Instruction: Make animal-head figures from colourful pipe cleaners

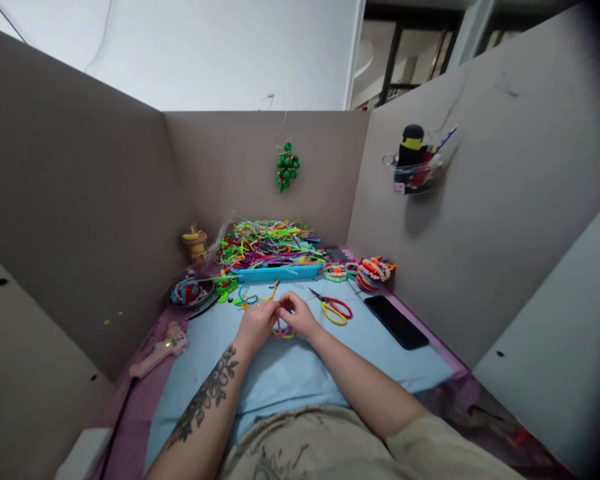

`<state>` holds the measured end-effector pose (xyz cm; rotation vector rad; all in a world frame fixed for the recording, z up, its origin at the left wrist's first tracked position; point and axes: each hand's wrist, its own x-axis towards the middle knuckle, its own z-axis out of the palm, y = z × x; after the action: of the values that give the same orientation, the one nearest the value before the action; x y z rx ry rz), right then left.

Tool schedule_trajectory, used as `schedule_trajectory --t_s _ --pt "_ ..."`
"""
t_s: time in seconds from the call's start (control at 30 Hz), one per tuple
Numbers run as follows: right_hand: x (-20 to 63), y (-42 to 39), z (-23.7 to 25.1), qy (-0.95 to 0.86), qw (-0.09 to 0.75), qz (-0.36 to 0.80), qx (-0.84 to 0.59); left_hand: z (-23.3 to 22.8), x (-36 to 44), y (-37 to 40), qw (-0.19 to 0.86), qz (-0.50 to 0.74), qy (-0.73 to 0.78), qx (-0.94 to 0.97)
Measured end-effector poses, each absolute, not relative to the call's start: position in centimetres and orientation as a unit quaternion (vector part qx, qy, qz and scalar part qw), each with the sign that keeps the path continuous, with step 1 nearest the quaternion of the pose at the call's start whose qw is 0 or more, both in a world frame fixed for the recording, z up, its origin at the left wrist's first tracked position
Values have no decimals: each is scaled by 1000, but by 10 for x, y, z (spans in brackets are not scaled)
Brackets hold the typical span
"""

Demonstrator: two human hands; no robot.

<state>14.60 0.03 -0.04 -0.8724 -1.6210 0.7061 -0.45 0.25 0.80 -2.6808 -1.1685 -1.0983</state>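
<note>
My left hand (258, 325) and my right hand (299, 316) meet over the light blue mat (280, 373), fingertips together. Between them they pinch a small looped piece of coloured pipe cleaner (282, 329), pink and yellow, which lies partly under my fingers. A bent blue and orange pipe cleaner (254, 297) lies just beyond my left hand. Scissors (334, 309) with red and yellow handles lie just right of my right hand.
A heap of coloured pipe cleaners (267, 243) fills a blue tray (276, 273) at the back. Finished beaded pieces (373, 270), a black phone (396, 321), a dark bowl (191, 292), a pink glue gun (156, 352) and grey partition walls (80, 220) surround the mat.
</note>
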Motion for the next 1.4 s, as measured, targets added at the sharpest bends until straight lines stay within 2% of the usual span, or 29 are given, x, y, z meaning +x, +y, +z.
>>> schedule_trajectory --t_s 0.2,0.37,0.47,0.7,0.83,1.03,1.4 --pt "148 -1 1 -690 570 211 -393 13 -7 0 81 -350 -422 -832" --pt "147 -3 2 -701 545 227 -400 16 -6 -2 100 -324 -423 -840" --pt "145 -2 1 -690 546 255 -400 14 -4 -1 38 -352 -435 -828" --pt "142 -4 4 -674 559 278 -395 13 -3 9 -294 -481 -411 -716" --pt "142 -5 4 -681 556 256 -402 13 -3 12 -408 -511 -382 -653" --pt "140 -6 3 -679 578 189 -411 11 0 14 -433 -543 -372 -615" --pt "140 -2 -4 -672 583 131 -437 13 8 9 -459 -552 -374 -587"
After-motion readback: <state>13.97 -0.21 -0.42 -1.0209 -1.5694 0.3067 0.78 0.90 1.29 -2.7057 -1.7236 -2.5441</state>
